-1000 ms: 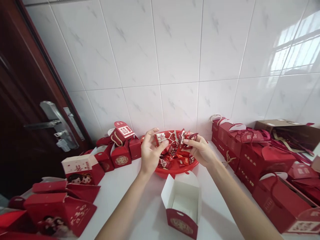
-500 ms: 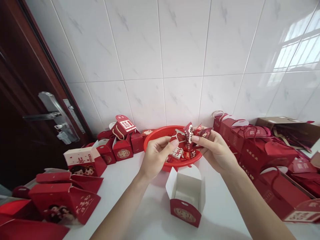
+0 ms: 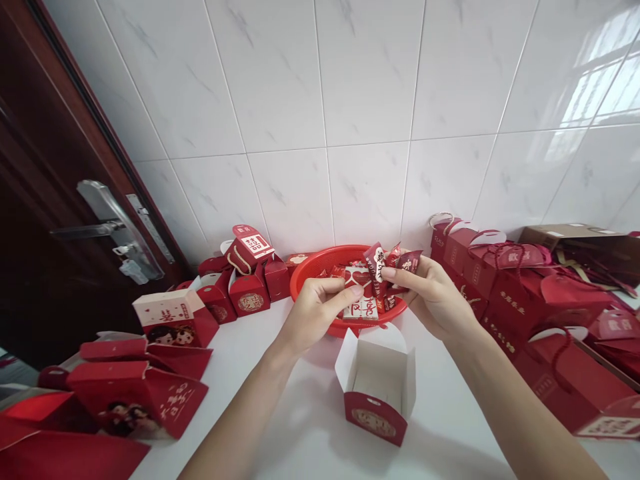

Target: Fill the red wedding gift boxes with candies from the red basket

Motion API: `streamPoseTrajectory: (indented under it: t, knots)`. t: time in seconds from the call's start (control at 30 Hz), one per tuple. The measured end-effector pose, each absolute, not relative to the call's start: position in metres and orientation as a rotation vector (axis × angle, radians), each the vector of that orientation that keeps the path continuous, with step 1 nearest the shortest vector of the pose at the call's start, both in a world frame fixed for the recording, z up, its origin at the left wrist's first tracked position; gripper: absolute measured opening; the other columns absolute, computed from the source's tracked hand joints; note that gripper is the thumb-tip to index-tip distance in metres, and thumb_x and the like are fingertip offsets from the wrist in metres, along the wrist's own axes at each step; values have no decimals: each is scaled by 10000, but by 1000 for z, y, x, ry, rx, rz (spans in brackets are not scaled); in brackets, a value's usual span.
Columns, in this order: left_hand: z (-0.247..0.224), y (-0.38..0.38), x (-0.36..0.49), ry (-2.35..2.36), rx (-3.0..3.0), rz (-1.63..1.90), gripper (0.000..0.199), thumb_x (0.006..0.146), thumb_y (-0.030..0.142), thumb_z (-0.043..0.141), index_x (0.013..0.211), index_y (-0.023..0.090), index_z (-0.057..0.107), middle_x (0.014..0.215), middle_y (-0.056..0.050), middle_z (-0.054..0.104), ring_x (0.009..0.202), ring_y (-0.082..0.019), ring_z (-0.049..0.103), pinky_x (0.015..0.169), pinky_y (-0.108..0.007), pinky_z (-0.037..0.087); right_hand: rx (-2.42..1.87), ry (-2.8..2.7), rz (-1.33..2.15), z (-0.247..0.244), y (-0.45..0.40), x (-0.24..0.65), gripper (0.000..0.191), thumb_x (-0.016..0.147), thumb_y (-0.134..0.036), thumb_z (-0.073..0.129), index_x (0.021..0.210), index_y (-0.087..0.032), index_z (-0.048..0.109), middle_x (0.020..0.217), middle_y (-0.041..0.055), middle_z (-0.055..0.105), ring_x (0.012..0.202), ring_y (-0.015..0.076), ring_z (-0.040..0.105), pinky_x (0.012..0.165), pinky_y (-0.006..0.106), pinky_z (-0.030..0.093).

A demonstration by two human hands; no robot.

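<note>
Wrapped candies (image 3: 377, 263) are being pinched between the thumb and fingers of the right hand (image 3: 437, 297), held up over the red basket (image 3: 320, 259). The left hand (image 3: 315, 310) is brought in beside them, its thumb and fingers drawn close together at a white-and-red packet (image 3: 361, 309); whether that packet is gripped cannot be told. More small red wrappers (image 3: 333, 272) are held in the basket, partly hidden by the hands.

Just in front of the basket, an open box (image 3: 377, 417) is set upright on the white table (image 3: 300, 420), its flaps spread and its pale inside shown. Out to the left, red gift boxes (image 3: 249, 293) are lined up, one stacked on top. Over on the right, more red boxes (image 3: 530, 293) are crowded together, with an open brown carton (image 3: 565, 232) placed behind. Everything is backed by a tiled wall (image 3: 365, 80), and a dark door (image 3: 30, 233) is seen at far left, keys (image 3: 133, 268) hung at its handle (image 3: 90, 231).
</note>
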State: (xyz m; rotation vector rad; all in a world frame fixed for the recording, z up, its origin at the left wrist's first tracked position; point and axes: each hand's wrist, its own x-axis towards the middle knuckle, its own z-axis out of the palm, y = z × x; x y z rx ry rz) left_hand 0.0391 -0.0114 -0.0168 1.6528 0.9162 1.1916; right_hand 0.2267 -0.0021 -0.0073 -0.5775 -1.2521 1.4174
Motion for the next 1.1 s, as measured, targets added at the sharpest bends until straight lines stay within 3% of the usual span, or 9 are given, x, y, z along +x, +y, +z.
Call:
streamPoseTrajectory:
  t: [0.1, 0.2, 0.57, 0.7, 0.83, 1.1]
  knots:
    - [-18, -11, 38, 919, 1665, 1166, 382, 840, 446, 708, 607, 171, 582, 618, 8, 489, 589, -122, 439, 539, -268, 355, -570, -1251, 1414, -8, -2, 227, 202, 728, -303, 826, 845, -183, 715, 900, 55, 758, 798, 202, 711, 766, 335, 574]
    - [-19, -10, 38, 925, 1681, 1152, 364, 838, 468, 714, 659, 163, 628, 643, -4, 533, 612, -133, 475, 548, -268, 384, -581, -1252, 1400, -9, -2, 227, 216, 717, -312, 831, 843, -183, 713, 895, 53, 757, 794, 196, 708, 770, 330, 573]
    - [-19, -10, 40, 933, 1724, 1163, 431, 816, 484, 739, 604, 164, 544, 592, 43, 373, 572, -96, 330, 521, -247, 282, -589, -1255, 1416, -8, -3, 228, 250, 681, -328, 852, 823, -190, 697, 874, 48, 750, 787, 203, 699, 741, 327, 577]
    - [-18, -12, 41, 914, 1687, 1172, 374, 825, 472, 733, 653, 156, 631, 627, 12, 518, 604, -119, 463, 554, -253, 399, -581, -1270, 1401, -9, -3, 228, 215, 716, -318, 831, 828, -187, 702, 883, 52, 750, 800, 205, 701, 743, 328, 573]
    - [-16, -15, 42, 875, 1623, 1127, 257, 789, 408, 786, 831, 161, 732, 799, -44, 705, 766, -192, 651, 714, -313, 550, -584, -1269, 1378, -10, -1, 229, 168, 747, -291, 806, 828, -183, 706, 854, 44, 741, 776, 192, 694, 725, 318, 561]
    - [-19, -14, 43, 867, 1596, 1150, 292, 707, 329, 869, 919, 162, 758, 862, -52, 767, 872, -243, 727, 825, -362, 600, -603, -1270, 1365, -9, -2, 229, 240, 702, -317, 848, 847, -185, 710, 869, 50, 746, 779, 208, 697, 742, 339, 555]
